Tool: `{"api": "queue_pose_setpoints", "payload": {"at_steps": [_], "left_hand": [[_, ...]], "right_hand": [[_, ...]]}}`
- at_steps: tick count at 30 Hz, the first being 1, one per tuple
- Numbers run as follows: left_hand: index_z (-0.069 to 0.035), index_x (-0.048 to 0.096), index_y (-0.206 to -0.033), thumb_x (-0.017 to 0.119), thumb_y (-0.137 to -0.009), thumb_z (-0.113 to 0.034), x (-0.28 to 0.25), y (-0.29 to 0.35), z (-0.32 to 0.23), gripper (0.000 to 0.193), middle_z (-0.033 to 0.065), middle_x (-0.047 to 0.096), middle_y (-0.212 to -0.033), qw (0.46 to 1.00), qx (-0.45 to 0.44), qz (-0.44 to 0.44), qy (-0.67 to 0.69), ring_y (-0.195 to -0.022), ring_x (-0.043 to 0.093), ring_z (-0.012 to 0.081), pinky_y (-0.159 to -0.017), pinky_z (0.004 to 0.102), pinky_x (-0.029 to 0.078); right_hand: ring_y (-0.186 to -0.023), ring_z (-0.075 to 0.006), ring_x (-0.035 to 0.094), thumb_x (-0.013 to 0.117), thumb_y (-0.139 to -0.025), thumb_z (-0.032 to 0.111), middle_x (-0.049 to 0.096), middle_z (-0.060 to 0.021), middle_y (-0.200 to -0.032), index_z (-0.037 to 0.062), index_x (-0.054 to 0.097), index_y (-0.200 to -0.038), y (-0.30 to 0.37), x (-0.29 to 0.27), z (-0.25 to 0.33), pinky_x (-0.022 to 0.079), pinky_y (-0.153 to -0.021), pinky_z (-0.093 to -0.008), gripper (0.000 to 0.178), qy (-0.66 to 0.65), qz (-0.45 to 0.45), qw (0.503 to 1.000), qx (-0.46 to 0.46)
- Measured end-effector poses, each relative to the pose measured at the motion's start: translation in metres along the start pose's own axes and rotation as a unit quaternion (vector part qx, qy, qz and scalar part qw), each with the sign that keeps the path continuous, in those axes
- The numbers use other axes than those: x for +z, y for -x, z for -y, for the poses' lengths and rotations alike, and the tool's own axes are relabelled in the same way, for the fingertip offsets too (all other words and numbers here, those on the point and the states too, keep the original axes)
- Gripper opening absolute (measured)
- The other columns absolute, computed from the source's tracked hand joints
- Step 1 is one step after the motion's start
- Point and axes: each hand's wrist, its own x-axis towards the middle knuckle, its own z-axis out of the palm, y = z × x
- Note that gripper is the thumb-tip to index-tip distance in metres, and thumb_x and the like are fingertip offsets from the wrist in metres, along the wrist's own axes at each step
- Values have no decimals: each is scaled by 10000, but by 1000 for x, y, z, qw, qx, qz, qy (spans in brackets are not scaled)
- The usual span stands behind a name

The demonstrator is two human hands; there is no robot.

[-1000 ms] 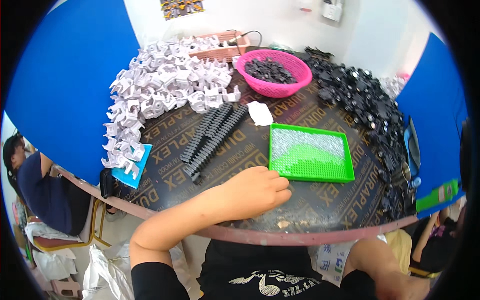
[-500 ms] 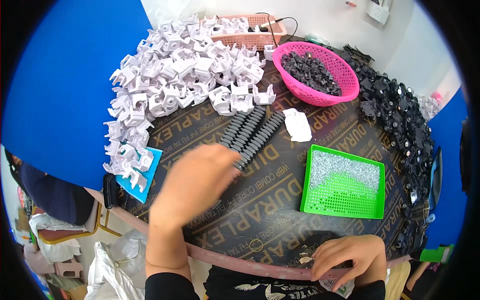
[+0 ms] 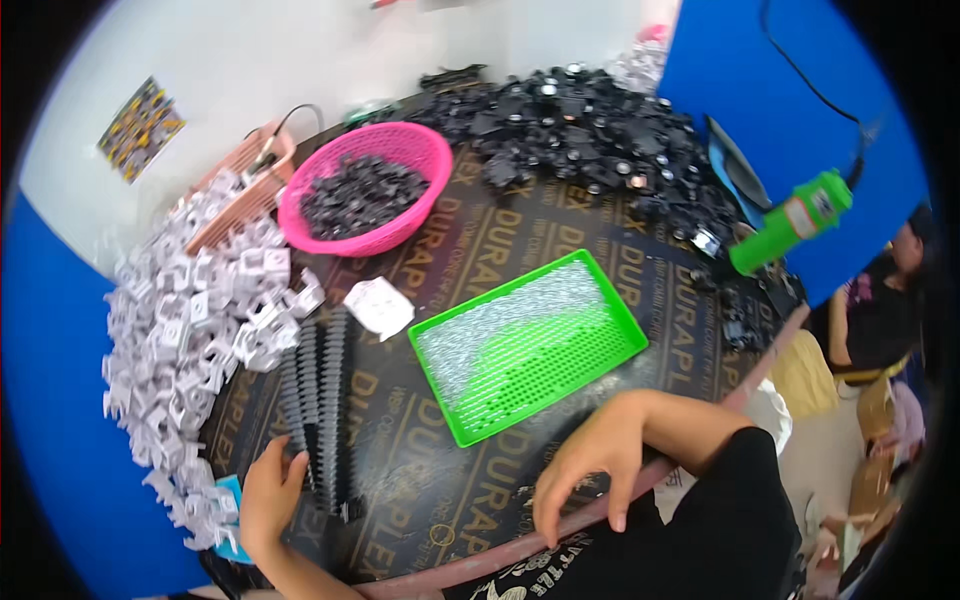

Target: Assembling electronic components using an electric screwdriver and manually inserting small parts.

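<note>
Small black ridged plastic parts stand in long rows [image 3: 332, 400] on the dark table, left of the middle. My left hand [image 3: 268, 500] is at the left side of these rows, thumb and forefinger apart against the edge; its other fingers are partly hidden. My right hand [image 3: 592, 462] hangs over the near table edge, fingers spread and bent downward, with nothing in it. Just beyond the right hand lies a green perforated tray [image 3: 540, 385], with many small silvery pieces [image 3: 510, 320] heaped along its far side.
White plastic brackets [image 3: 170, 350] are piled at the left. A pink basket [image 3: 430, 180] of black parts and a peach basket [image 3: 235, 210] stand behind. White paper [image 3: 380, 306] lies beside the rows. Black parts [image 3: 560, 130] cover the back right; a green corded tool [image 3: 790, 225] hangs there.
The view has swung to the right. My left hand has moved from over the black rows to their left side; my right hand still hangs at the near table edge.
</note>
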Motion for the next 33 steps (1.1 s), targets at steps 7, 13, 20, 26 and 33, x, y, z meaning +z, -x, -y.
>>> {"api": "queue_pose_setpoints", "payload": {"at_steps": [7, 13, 20, 26, 33], "left_hand": [[65, 587, -1127, 698, -868, -264, 1, -11, 6, 433, 116, 623, -701, 997, -40, 21, 70, -616, 577, 190, -608, 321, 463], [55, 536, -1241, 769, -783, -320, 2, -4, 6, 637, 110, 604, -677, 999, -38, 0, 14, -594, 562, 199, -592, 322, 457], [25, 446, -1373, 748, -814, -324, 2, -21, 7, 725, 78, 549, -652, 997, -54, 4, 58, -585, 522, 172, -573, 315, 432], [20, 433, -1388, 703, -879, -202, 10, -27, 31, 618, 52, 581, -654, 971, -85, 28, 222, -534, 530, 103, -506, 250, 473], [4, 441, -1392, 761, -818, -251, 12, -25, 31, 705, 51, 558, -582, 979, -107, 23, 170, -504, 520, 110, -500, 273, 425]], "right_hand": [[-1135, -334, 544, 795, -795, 279, 567, -179, -1242, -26, 565, -1230, 14, 0, 22, 416, -962, -431, 578, 38, -51, 998, -14], [-988, -227, 618, 706, -872, 258, 686, -116, -938, 7, 654, -950, 26, -36, 47, 476, -878, -376, 267, 76, -575, 806, -118], [-1153, -310, 479, 733, -783, 303, 599, -106, -1085, 117, 672, -915, 59, -203, 75, 389, -943, -467, 236, 641, -572, 387, 335], [-1302, -377, 347, 674, -795, 472, 479, -153, -1303, 173, 593, -1206, 99, -337, 46, 214, -1041, -695, 514, 644, -530, 302, 462], [-1448, -374, 147, 640, -753, 320, 329, -157, -1486, 177, 542, -1340, 113, -352, 43, 226, -976, -771, 612, 546, -455, 282, 644]]}}
